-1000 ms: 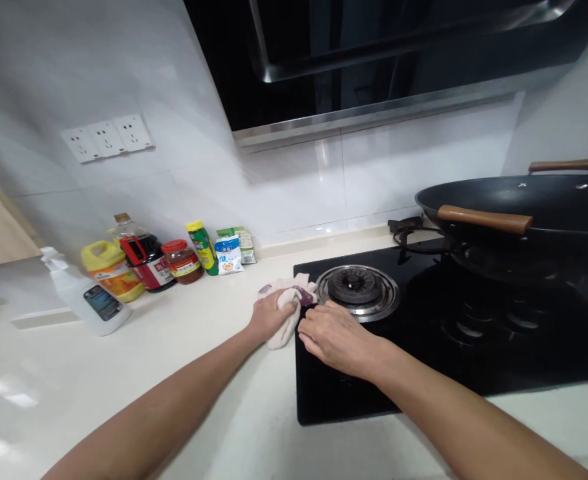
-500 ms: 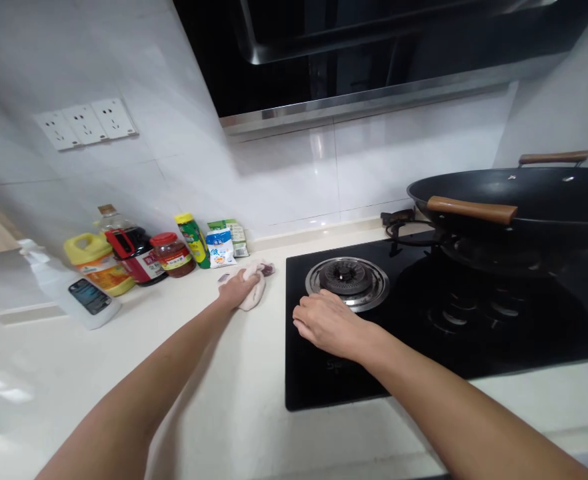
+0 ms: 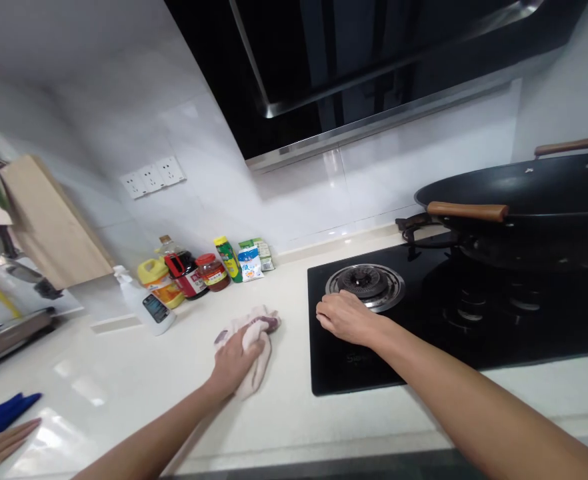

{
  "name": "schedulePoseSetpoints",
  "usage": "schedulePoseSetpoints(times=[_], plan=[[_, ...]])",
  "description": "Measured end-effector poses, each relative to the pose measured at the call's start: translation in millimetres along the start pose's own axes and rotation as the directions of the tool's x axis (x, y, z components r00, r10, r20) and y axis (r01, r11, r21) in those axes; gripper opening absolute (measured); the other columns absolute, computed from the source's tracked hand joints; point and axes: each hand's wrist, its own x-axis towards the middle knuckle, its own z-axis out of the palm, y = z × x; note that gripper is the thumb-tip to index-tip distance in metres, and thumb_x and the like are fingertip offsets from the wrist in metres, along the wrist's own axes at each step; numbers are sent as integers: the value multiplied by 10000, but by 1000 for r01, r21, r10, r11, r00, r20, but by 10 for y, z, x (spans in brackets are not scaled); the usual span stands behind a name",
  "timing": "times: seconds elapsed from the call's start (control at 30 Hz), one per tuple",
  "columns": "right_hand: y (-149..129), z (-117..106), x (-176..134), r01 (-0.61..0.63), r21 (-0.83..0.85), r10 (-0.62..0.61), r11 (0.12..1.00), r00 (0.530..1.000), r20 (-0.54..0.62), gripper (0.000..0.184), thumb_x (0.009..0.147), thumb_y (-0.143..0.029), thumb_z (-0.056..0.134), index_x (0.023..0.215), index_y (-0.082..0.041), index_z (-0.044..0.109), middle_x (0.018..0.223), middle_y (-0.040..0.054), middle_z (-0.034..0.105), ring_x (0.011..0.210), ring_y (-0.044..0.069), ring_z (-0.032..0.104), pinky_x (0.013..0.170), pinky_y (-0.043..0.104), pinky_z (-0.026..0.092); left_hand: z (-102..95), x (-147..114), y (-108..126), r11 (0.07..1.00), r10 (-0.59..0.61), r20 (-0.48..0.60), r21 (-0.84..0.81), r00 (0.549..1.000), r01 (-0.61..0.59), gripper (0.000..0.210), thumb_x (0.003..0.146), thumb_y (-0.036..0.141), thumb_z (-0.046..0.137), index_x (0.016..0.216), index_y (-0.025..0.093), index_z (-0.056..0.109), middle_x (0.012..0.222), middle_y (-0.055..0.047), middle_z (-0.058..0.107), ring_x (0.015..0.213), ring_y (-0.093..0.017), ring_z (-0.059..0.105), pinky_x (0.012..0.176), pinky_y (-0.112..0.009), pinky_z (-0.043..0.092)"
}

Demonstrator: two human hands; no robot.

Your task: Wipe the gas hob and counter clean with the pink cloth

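A pale cloth (image 3: 257, 373) with a dark patch is bunched on the white counter (image 3: 284, 413), left of the black cooktop (image 3: 384, 367). My left hand (image 3: 237, 360) grips it from above, pressing it against the counter. My right hand (image 3: 347, 319) is closed in a loose fist at the near left edge of the round gas burner (image 3: 367, 283); nothing shows in its fingers. Another person's hand (image 3: 1, 447) is at the lower left beside a blue cloth (image 3: 11, 410).
Along the wall stand a spray bottle (image 3: 147, 307), a yellow jug (image 3: 161, 287), a dark sauce bottle (image 3: 187, 273), a red-lidded jar (image 3: 213, 272), a green container (image 3: 229, 259) and packets (image 3: 251, 264). A large wok (image 3: 534, 190) sits right, under the range hood (image 3: 374, 67).
My left hand has drawn the cloth nearer along the counter. My right hand stays by the burner. The view has swung left, bringing the other person's hand and blue cloth into sight.
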Motion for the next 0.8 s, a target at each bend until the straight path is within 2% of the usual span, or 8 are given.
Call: schedulePoseSetpoints(times=[0.13, 0.23, 0.3, 0.4, 0.6, 0.73, 0.8], plan=[[-70, -9, -4, 4, 41, -4, 999, 1000, -7, 261, 1019, -290, 487, 917, -185, 703, 942, 72, 687, 886, 198, 635, 792, 307, 381, 97, -335, 311, 984, 154, 14, -97, 988, -152, 531, 901, 475, 490, 1375, 246, 556, 1383, -80, 623, 1322, -308, 522, 1111, -475, 368], [-100, -4, -14, 16, 127, -16, 992, 1000, 1, 291, 1026, -362, 493, 936, -196, 715, 950, 55, 671, 885, 187, 629, 795, 298, 396, 203, -303, 551, 966, 227, 27, -131, 973, -222, 505, 897, 450, 509, 1348, 231, 569, 1388, -92, 608, 1319, -309, 505, 1123, -483, 340], [-85, 16, -18, 17, 204, -15, 979, 1000, -7, 291, 1022, -414, 509, 1002, -208, 713, 1007, 48, 647, 913, 180, 621, 809, 292, 412, 284, -181, 691, 955, 252, 4, -161, 968, -248, 423, 898, 421, 510, 1256, 222, 615, 1295, -99, 647, 1247, -307, 542, 1093, -474, 365], [-21, 59, -12, 10, 291, 6, 957, 999, -54, 307, 1023, -448, 509, 1137, -219, 677, 1122, 52, 595, 975, 171, 605, 858, 294, 436, 399, 45, 862, 943, 212, -67, -247, 975, -222, 314, 850, 360, 570, 1112, 210, 654, 1149, -105, 666, 1169, -319, 562, 1050, -470, 392], [79, 83, 26, -44, 280, 95, 959, 981, -171, 292, 1043, -391, 463, 1192, -208, 634, 1210, 65, 552, 1044, 180, 586, 933, 326, 445, 479, 292, 968, 878, 97, -112, -458, 989, -138, 288, 780, 290, 644, 1057, 210, 634, 1107, -85, 671, 1107, -294, 604, 1010, -443, 439], [82, 76, 30, -30, 302, 82, 953, 983, -161, 304, 1049, -409, 438, 1218, -222, 608, 1193, 60, 548, 1053, 180, 581, 956, 339, 444, 426, 314, 976, 732, -12, -73, -680, 997, -41, 295, 887, 361, 539, 1108, 173, 592, 1019, -86, 712, 922, -233, 688, 816, -348, 549], [85, 84, 28, -23, 349, 73, 937, 989, -131, 319, 1049, -432, 431, 1244, -233, 587, 1189, 54, 550, 1078, 185, 574, 983, 354, 435, 406, 315, 1022, 640, -38, -46, -768, 998, -11, 347, 917, 391, 502, 1148, 143, 575, 1032, -107, 723, 902, -224, 708, 755, -316, 567]])
